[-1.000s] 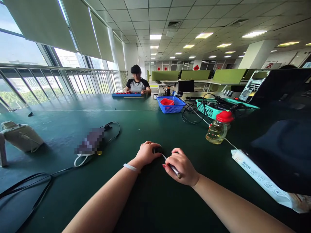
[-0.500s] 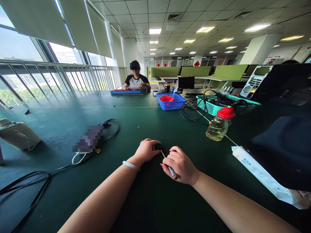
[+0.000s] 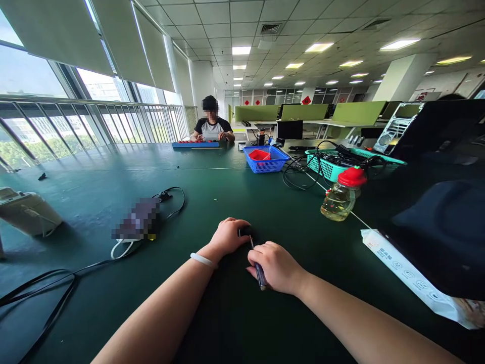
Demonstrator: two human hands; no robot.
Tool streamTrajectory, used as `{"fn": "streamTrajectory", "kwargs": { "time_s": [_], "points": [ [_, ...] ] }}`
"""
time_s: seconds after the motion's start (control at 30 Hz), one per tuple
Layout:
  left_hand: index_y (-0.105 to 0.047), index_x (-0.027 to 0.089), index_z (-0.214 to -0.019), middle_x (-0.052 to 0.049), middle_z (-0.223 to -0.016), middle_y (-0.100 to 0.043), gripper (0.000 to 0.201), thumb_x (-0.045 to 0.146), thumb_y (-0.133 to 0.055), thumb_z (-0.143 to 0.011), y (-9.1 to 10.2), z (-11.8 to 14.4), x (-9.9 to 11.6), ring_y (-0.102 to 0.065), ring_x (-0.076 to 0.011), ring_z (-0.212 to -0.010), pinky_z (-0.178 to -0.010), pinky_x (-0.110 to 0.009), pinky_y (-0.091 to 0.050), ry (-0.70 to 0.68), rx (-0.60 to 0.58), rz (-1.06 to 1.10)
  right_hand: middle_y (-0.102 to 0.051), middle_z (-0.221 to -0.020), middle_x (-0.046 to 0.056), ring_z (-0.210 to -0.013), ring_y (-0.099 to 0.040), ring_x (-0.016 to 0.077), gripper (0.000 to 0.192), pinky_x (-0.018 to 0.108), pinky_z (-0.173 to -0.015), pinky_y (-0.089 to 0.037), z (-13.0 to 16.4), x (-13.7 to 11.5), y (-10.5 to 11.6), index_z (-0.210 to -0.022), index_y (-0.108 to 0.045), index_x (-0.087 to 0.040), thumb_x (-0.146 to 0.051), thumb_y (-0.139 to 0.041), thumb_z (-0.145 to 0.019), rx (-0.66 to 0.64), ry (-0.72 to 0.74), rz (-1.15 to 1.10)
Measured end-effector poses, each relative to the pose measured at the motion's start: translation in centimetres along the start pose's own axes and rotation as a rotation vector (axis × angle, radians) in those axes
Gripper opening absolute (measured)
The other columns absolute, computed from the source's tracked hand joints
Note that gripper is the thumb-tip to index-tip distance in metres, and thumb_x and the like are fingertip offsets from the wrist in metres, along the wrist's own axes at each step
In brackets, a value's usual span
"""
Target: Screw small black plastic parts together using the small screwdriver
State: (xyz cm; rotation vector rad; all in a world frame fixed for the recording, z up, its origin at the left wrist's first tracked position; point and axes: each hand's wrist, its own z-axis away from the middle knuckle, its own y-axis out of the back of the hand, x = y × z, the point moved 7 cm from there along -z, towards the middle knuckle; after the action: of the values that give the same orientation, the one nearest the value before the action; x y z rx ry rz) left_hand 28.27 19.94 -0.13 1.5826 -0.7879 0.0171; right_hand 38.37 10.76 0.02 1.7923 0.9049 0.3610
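The green desk (image 3: 189, 202) spreads out in front of me, with the blue basket (image 3: 266, 161) toward its far side and the bottle (image 3: 341, 199) off to my right, both well apart from my 2 hands. The dark piece is low between those hands, just above or on the desk; I cannot tell whether it touches. For good work here, I judge that 1 hand should only brace and the other only steer, with light pressure from the wrist and not the whole arm.

My right hand (image 3: 275, 265) is closed around the tool (image 3: 260, 277), fingers curled over its handle, the butt end pointing back toward me. My left hand (image 3: 229, 235) arches over the dark piece (image 3: 246, 231), its thumb and fingers narrowed on it; much of it is hidden under them. The tool looks like a screwdriver, its thin shaft leaning forward to the piece, right beside my left thumb. A slip there could jab the thumb, so I want it clear of the shaft's line. The tip is smallest of all, too small for me to tell whether it is seated or merely touching; it is best set squarely before any force goes in.
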Motion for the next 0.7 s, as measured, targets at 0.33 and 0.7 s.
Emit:
{"fn": "streamTrajectory", "kwargs": {
  "time_s": [0.33, 0.7],
  "points": [
    [-0.070, 0.026, -0.110, -0.004, -0.106, -0.073, 0.036, 0.039, -0.071, -0.076, 0.1, 0.0, 0.1, -0.061, -0.0243, -0.108, -0.098, -0.038, -0.047, -0.022, 0.003, 0.007, -0.039, -0.056, -0.005, -0.051, -0.036, 0.0099, 0.037, 0.024, -0.049, -0.028, 0.5, 5.6, 1.7, -0.068, -0.051, -0.021, -0.048, -0.050, -0.092, 0.266, -0.361, -0.747],
    [-0.071, 0.027, -0.107, -0.003, -0.109, -0.073, 0.034, 0.037, -0.074, -0.074, 0.1, -0.1, 0.1, -0.059, -0.0250, -0.112, -0.101, -0.040, -0.044, -0.010, 0.002, 0.017, -0.040, -0.053, -0.005, -0.047, -0.037, 0.0099, 0.038, 0.024, -0.046, -0.026, 0.8, 7.0, 2.1, -0.067, -0.057, -0.020, -0.049, -0.054, -0.091, 0.393, -0.434, -0.708]
  ]
}}
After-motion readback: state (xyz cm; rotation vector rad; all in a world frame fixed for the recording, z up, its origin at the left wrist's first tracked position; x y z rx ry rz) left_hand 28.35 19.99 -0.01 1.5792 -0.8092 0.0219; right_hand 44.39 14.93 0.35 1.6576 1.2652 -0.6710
